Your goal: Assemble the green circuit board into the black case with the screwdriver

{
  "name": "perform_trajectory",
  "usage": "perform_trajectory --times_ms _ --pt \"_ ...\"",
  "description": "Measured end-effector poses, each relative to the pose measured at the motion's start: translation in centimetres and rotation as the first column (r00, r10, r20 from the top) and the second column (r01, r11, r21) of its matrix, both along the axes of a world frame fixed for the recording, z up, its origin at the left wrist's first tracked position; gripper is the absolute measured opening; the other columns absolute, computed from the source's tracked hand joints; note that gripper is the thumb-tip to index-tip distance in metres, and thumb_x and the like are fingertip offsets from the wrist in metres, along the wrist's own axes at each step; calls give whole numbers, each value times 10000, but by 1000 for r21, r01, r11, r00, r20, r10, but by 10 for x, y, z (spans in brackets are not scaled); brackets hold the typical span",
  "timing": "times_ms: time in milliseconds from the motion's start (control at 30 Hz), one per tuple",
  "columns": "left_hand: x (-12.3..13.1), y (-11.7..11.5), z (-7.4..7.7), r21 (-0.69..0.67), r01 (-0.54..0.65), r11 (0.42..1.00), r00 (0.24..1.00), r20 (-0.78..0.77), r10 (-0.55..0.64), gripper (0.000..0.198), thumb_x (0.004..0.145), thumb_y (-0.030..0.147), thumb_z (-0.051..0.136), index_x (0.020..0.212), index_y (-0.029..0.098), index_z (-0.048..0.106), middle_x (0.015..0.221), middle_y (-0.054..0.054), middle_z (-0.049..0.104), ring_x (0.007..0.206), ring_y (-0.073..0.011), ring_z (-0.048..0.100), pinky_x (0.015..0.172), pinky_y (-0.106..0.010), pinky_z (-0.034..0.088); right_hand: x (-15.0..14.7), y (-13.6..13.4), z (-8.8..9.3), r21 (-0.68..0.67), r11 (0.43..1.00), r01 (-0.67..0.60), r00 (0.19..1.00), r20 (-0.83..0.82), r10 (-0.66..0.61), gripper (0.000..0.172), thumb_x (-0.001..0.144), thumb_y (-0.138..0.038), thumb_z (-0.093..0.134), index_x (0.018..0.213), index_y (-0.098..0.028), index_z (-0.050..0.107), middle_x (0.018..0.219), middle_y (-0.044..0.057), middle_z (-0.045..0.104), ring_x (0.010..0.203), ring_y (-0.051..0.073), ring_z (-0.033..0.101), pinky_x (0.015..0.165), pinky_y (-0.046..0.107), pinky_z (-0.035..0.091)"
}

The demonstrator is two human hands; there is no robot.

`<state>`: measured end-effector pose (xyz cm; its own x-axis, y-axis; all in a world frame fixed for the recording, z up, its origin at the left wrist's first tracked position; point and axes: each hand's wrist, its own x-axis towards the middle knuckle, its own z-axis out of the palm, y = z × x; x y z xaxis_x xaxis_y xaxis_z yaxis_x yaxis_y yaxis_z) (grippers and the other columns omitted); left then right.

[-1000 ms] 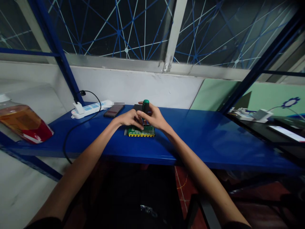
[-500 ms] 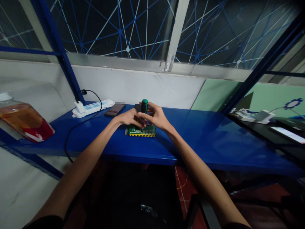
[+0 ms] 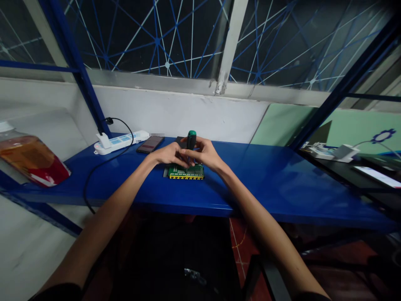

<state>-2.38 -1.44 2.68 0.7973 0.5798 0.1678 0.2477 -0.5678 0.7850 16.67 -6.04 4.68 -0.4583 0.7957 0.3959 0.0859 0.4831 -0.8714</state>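
Observation:
A screwdriver with a green and black handle stands nearly upright over a green circuit board. A row of yellow ports runs along the board's near edge, and the board lies on the blue table. My right hand is closed around the screwdriver's handle, with the thumb towards me. My left hand has its fingers bent together low beside the shaft, just above the board. Whatever those fingertips pinch is hidden, and so is the screwdriver's tip. A dark object shows partly behind the hands.
Left of the hands a phone lies near a white power strip with a black cable. A bottle of amber liquid stands at the far left. Chargers and a lit phone are at the right.
The screwdriver's handle has turned or tilted slightly and shifted a little to the right within my right hand. Both hands stay at the board, otherwise nearly still.

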Motion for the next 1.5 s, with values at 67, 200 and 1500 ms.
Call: perform_trajectory --times_ms 67,200,1500 --pt "1 -1 0 10 -7 1000 1000 18 7 307 677 258 795 966 156 764 820 -79 753 805 -205 695 775 -325 523 -1 0 -1 4 1000 -4 1000 -3 4 478 696 -411 762 1064 -136 629 786 32 651 611 121 557 520 260 429" --pt "2 -2 -1 23 12 1000 1000 23 -13 296 686 252 791 965 155 765 803 -72 749 799 -194 688 774 -316 518 -2 1 -3 -20 1000 -14 1000 6 14 461 720 -432 736 1059 -141 622 774 34 653 567 112 546 504 263 423" --pt "-2 -1 -2 -3 -34 999 999 -42 34 270 661 288 794 873 127 754 704 -49 706 733 -179 652 679 -274 483 -1 -5 0 -60 990 -128 991 23 130 353 775 -444 689 930 -128 663 720 38 670 463 93 559 430 249 378"
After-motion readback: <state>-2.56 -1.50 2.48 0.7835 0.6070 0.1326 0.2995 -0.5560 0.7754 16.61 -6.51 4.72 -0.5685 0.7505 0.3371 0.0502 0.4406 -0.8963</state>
